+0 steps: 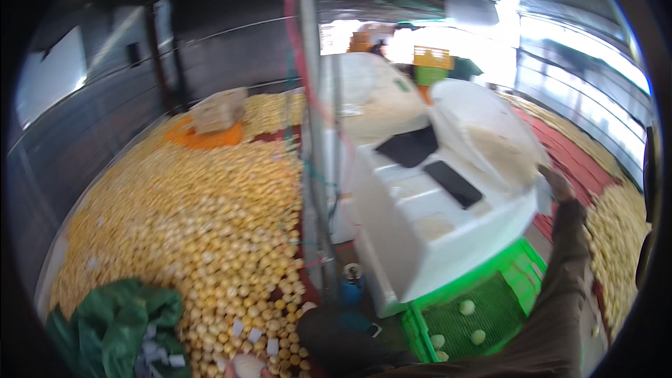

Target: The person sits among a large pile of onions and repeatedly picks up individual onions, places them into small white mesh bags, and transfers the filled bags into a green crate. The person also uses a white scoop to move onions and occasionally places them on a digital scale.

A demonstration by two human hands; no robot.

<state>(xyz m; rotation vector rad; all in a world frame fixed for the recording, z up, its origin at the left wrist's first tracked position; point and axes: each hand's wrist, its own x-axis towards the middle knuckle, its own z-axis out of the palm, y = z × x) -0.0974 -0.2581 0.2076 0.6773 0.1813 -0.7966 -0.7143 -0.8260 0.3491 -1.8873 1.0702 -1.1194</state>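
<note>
At the bottom edge my left hand [265,373], mostly cut off, has its fingers around a pale, roundish thing [247,365], too blurred to name exactly. Under it spreads a large heap of small round yellowish produce [220,231], with several small white paper pieces [254,335] on it. My right arm, in a brown sleeve, reaches forward. Its hand [559,185] is at the right side of a white foam box [391,226], by the white plastic lining [483,126]; its grip is blurred. A dark phone-like slab [452,184] and a black cloth or sheet [412,146] lie on the box.
A green plastic crate [472,315] below the box holds several pale round pieces. A metal post [315,131] stands left of the box. Dark green fabric [126,320] bunches at lower left. More produce [619,241] lies at right beside red sheeting [567,147].
</note>
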